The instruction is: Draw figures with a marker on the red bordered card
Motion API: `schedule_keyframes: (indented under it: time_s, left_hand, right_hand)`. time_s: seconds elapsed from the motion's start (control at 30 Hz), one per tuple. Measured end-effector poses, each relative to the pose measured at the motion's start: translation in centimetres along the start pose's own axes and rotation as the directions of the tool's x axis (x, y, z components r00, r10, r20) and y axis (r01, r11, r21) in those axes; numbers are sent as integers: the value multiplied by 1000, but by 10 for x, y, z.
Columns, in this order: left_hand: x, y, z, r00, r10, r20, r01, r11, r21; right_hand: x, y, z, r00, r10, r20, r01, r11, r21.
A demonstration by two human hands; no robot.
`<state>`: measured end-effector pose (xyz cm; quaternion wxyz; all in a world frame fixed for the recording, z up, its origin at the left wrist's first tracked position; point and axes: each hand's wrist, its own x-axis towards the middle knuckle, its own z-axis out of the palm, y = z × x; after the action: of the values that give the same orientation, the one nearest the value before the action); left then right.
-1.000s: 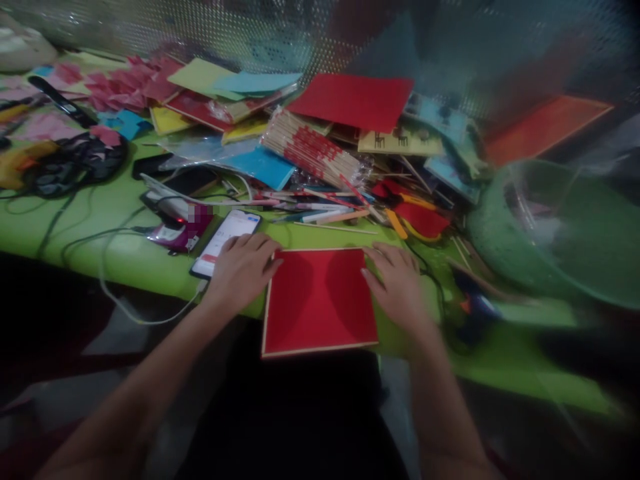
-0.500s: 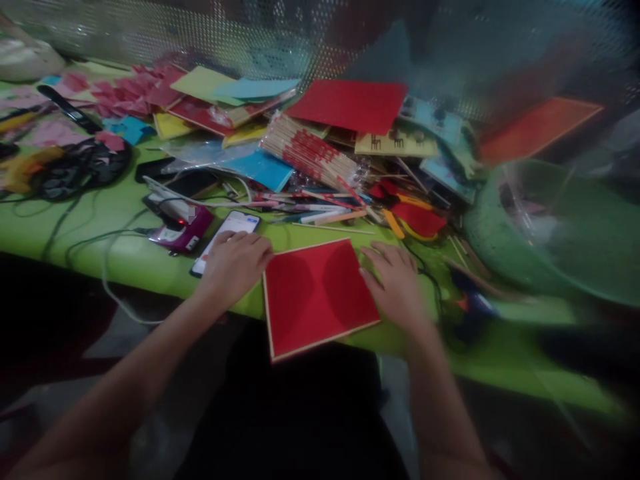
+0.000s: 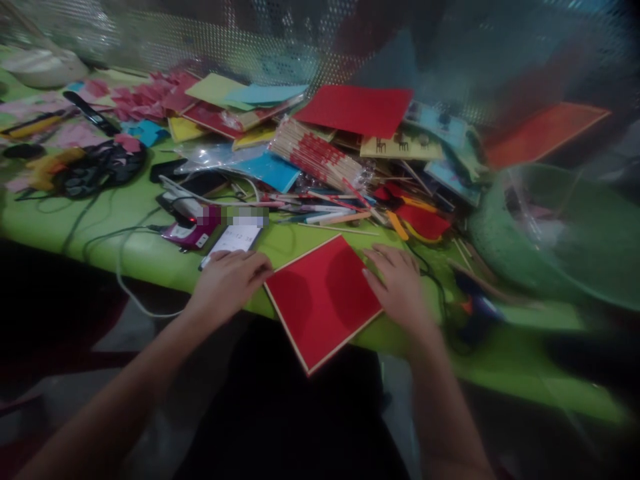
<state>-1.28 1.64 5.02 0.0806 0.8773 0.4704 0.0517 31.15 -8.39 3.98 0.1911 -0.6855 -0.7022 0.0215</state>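
Note:
A square red card edged with pale thin strips lies at the table's front edge, its near corner jutting over my lap. My left hand is at its left corner, thumb and fingers bent together there. Over the phone, which shows a timer, part of that hand overlaps the lower end. On the opposite side, my right hand lies palm down with fingers apart, its thumb touching the card's right edge. Shadows fall across the red face.
Behind the card lie loose pens and sticks, a bundle of wooden sticks and a red sheet. A purple device with cables sits left. A green basin stands right, beyond a dark blue tool.
The red card has turned counterclockwise between my hands, its lower left corner swinging right and its left corner dropping toward me. The phone's display now shows a timer.

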Motion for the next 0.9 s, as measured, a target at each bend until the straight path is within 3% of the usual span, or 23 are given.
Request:
schedule_keyframes:
  time_s: [0.27, 0.53, 0.67, 0.9]
  left_hand:
    - [-15, -4, -5, 998, -20, -55, 18, 999, -32]
    - [-43, 2, 7, 994, -13, -107, 8, 999, -50]
    - [-57, 9, 15, 985, 16, -170, -21, 999, -26]
    - [-63, 7, 27, 986, 52, -160, -53, 999, -4]
  right_hand:
    - [1, -1, -2, 996, -48, 80, 42, 996, 75]
    - [1, -2, 1, 983, -149, 104, 145, 989, 43]
    - [2, -2, 2, 982, -149, 119, 145, 989, 39]
    - [3, -2, 4, 981, -126, 144, 119, 991, 57]
